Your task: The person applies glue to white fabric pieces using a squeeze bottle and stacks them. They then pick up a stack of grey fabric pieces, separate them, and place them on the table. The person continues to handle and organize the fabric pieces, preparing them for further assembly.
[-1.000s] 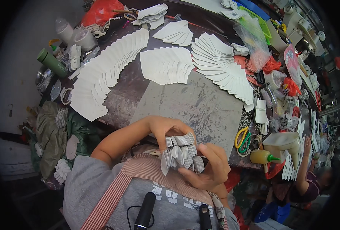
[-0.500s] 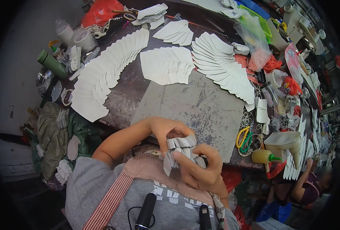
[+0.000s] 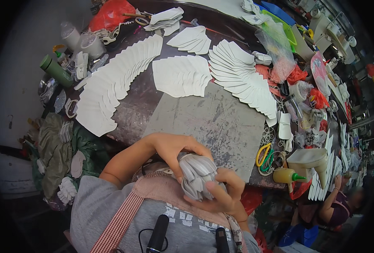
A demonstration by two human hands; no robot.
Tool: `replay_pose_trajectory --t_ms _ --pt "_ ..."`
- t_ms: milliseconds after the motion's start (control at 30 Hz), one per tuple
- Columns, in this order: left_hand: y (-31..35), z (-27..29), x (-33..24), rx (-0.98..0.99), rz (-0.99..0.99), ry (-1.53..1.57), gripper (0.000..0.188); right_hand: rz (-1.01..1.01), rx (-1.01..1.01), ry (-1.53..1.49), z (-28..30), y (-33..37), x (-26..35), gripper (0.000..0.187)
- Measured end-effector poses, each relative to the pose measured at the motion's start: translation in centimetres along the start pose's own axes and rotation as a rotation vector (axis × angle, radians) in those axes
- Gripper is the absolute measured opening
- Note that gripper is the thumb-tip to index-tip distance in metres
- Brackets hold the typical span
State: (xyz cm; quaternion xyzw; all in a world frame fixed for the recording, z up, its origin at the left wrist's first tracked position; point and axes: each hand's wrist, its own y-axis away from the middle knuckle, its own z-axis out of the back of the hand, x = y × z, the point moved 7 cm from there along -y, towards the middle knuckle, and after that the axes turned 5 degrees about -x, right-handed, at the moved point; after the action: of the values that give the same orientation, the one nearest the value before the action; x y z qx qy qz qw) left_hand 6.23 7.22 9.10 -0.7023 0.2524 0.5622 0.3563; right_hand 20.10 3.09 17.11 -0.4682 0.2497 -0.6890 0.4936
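Close to my chest, both hands grip one thick stack of white cut pieces, thin and flat, with their layered edges facing up. My left hand curls round the far left side of the stack, thumb and fingers closed on it. From the near right, my right hand presses its bent fingers against the pieces, its thumb lying over them. Beyond my hands, similar white pieces lie fanned out on the table: a long curved row at left, a middle group and a right fan.
A grey, stained board lies in front of me. Along its right stand scissors with yellow and green handles, a yellow bottle with a green tip and a cream container. A green flask is at left. Another person sits at far right.
The stack has turned in my hands, so its layered edges now spread more upward. My left hand has shifted slightly nearer and left. The fanned pieces on the table stay in place.
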Motion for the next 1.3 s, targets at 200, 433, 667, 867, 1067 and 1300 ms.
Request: replay_pose_trajectory --t_ms 200,433,667,867,1067,1300 --pt "-0.7 -0.7 -3.1 0.084 -0.166 -0.137 0.066 0.135 -0.187 -0.097 0.2 1.8 0.8 0.059" --pt "-0.9 -1.6 -6.9 0.179 -0.283 -0.351 0.059 0.244 0.023 -0.235 0.9 1.0 2.3 0.052" --pt "-0.9 -2.1 -7.6 0.21 -0.305 -0.388 0.058 0.281 0.024 -0.232 0.6 1.6 2.7 0.047" --pt "-0.4 -1.7 -6.8 0.249 -0.184 -0.35 0.053 0.268 0.05 -0.111 0.2 1.2 2.7 0.055" --pt "-0.5 -1.9 -7.0 0.271 -0.182 -0.33 0.053 0.334 0.134 -0.037 0.1 2.7 3.2 0.066" --pt "-0.3 -1.8 -6.5 0.25 -0.225 -0.311 0.07 0.454 0.163 0.051 0.1 0.8 3.8 0.079"
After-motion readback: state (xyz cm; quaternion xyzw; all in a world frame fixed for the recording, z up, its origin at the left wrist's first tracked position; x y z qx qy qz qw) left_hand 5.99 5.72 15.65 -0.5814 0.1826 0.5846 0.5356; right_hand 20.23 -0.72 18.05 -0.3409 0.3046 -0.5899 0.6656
